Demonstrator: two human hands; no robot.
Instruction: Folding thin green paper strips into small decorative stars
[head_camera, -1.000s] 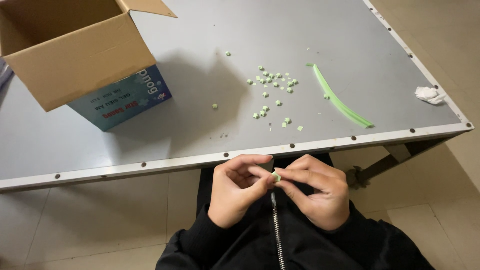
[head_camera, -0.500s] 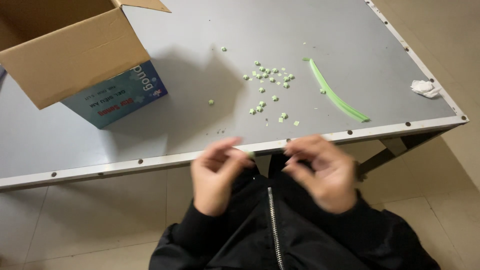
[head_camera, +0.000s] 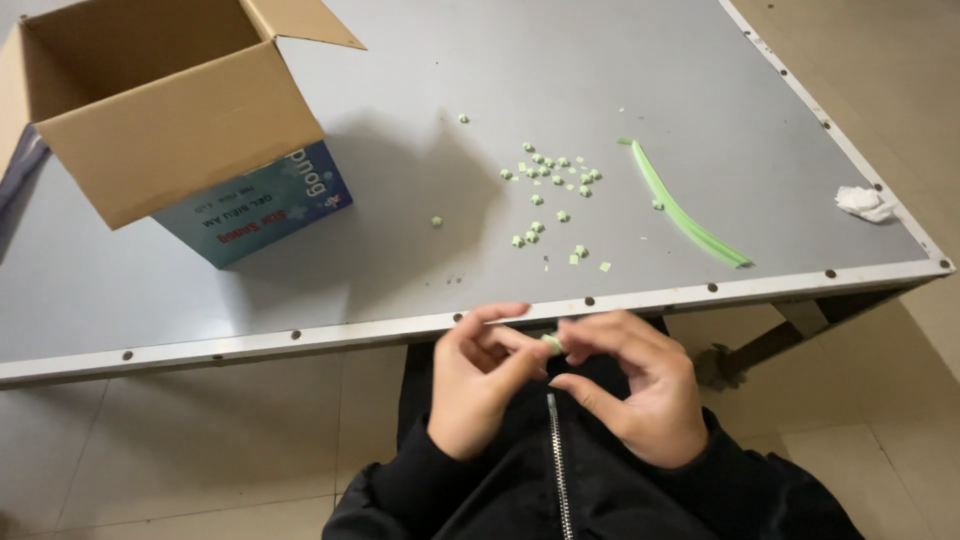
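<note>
My fingers (head_camera: 520, 352) of both hands meet on a small green piece (head_camera: 551, 343), pinched between them just below the edge of the surface (head_camera: 300, 280), with my left hand (head_camera: 480, 390) curled palm-in and my right hand (head_camera: 630, 390) arched over it above my black zipped jacket (head_camera: 560, 490). Out on the grey surface lie scattered green bits (head_camera: 550, 190), a long green strip (head_camera: 690, 220), a white wad (head_camera: 865, 203) near the right edge, and an open cardboard box (head_camera: 160, 110) on a blue box (head_camera: 260, 205); pale tiled floor (head_camera: 200, 440) shows beneath.
</note>
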